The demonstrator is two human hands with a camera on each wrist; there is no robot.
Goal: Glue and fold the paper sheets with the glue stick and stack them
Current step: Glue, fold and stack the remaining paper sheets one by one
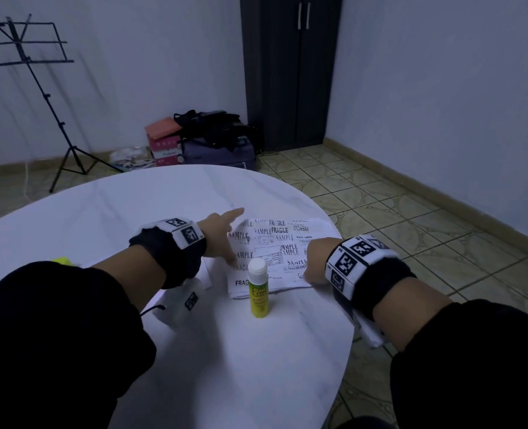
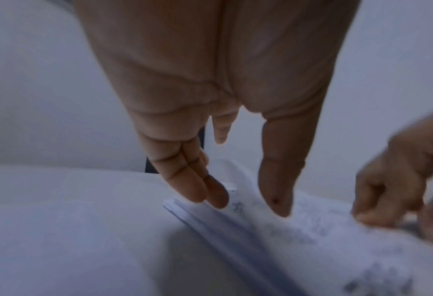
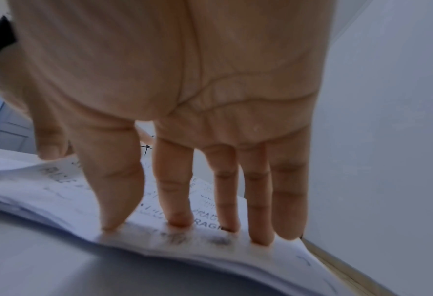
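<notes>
A stack of white paper sheets (image 1: 275, 252) printed with SAMPLE and FRAGILE lies near the right edge of the round white table (image 1: 126, 209). My left hand (image 1: 224, 238) reaches over the stack's left side. Its fingers are straight, with fingertips (image 2: 210, 198) on the stack's edge and the thumb on the top sheet, which bows up there. My right hand (image 1: 313, 264) presses flat on the near right part of the sheets (image 3: 159, 240) with straight fingers (image 3: 177, 218). The glue stick (image 1: 258, 289), yellow-green with a white cap, stands upright just in front of the stack, held by neither hand.
The table edge (image 1: 333, 230) runs close behind and to the right of the papers, with tiled floor below. A yellow-green object (image 1: 61, 261) peeks out behind my left sleeve. A music stand (image 1: 24, 57), a dark cabinet (image 1: 290, 72) and piled bags (image 1: 207, 134) stand farther off.
</notes>
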